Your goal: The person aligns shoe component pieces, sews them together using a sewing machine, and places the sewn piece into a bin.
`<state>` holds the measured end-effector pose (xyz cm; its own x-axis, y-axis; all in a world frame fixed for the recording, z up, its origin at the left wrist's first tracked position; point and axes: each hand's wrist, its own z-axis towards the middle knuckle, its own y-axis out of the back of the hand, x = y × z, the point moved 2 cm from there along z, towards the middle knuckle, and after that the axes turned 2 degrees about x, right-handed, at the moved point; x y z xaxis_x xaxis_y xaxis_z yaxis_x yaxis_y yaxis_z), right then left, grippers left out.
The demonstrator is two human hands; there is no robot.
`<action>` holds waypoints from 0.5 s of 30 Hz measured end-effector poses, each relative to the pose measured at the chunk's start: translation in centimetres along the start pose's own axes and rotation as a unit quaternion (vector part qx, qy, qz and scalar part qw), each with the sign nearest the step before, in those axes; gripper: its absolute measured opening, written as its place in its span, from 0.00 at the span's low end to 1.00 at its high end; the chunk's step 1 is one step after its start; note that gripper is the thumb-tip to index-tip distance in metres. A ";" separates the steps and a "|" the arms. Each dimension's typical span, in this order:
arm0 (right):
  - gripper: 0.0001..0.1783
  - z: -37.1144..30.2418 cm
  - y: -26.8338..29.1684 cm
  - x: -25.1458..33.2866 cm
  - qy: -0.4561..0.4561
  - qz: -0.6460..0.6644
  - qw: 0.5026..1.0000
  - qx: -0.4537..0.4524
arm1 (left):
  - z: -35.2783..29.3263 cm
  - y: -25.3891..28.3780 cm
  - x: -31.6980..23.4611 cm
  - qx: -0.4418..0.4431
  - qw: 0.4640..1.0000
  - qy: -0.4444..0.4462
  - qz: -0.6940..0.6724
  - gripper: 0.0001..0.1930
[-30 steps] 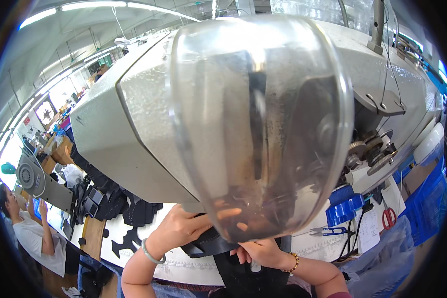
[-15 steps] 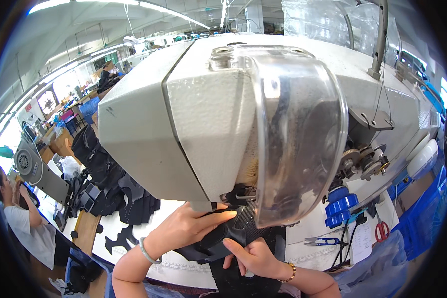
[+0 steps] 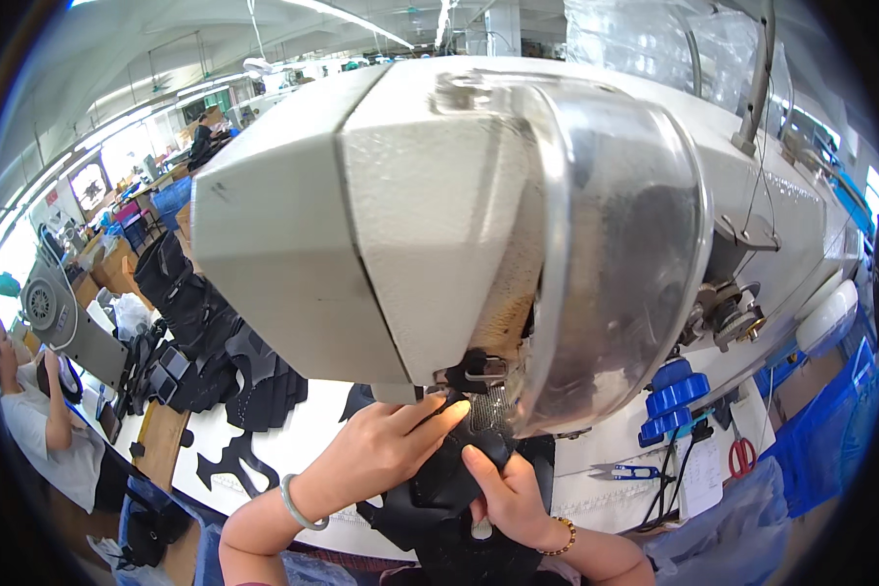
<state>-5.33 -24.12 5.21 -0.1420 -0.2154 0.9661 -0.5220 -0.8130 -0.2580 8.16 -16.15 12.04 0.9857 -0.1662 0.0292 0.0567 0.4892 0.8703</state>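
Observation:
A black fabric piece (image 3: 449,474) with a mesh part lies bent under the head of a white sewing machine (image 3: 293,254). My left hand (image 3: 381,444) grips its upper edge close to the needle area, index finger and thumb pressed together. Lower and to the right, my right hand (image 3: 510,493) pinches the near part of the piece, thumb on top and fingers curled beneath. A clear curved guard (image 3: 625,254) hangs just above the fabric. The needle itself is hidden behind the machine head and my left fingers.
Stacked black cut pieces (image 3: 259,381) lie left on the white table. Blue-handled thread snips (image 3: 627,472), red-handled scissors (image 3: 741,455) and a paper sheet (image 3: 701,479) sit right. A blue bin (image 3: 200,547) stands lower left; a person (image 3: 54,420) works at far left.
The black piece has turned and now hangs more toward me, its mesh part closer under the machine head. Both hands moved slightly with it. The view has shifted a little.

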 end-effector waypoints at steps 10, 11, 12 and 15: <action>0.11 0.8 1.7 0.2 0.126 -0.076 0.985 -0.095 | 1.1 -0.5 -1.8 -0.048 0.996 0.076 -0.023 0.15; 0.11 0.8 1.9 0.3 0.127 -0.076 0.984 -0.095 | 1.1 -0.6 -2.0 -0.048 0.996 0.076 -0.023 0.15; 0.11 0.9 2.2 0.3 0.123 -0.097 0.983 -0.100 | 1.0 -0.7 -2.2 -0.055 0.995 0.087 -0.018 0.15; 0.11 1.2 2.7 0.2 0.128 -0.117 0.979 -0.106 | 0.9 -0.6 -2.7 -0.062 0.993 0.103 -0.013 0.14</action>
<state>-5.80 -27.00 4.75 -0.1896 0.1283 0.9734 -0.7240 -0.6880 -0.0503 5.31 -16.82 11.86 0.9944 -0.0086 -0.1053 0.0900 0.5913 0.8014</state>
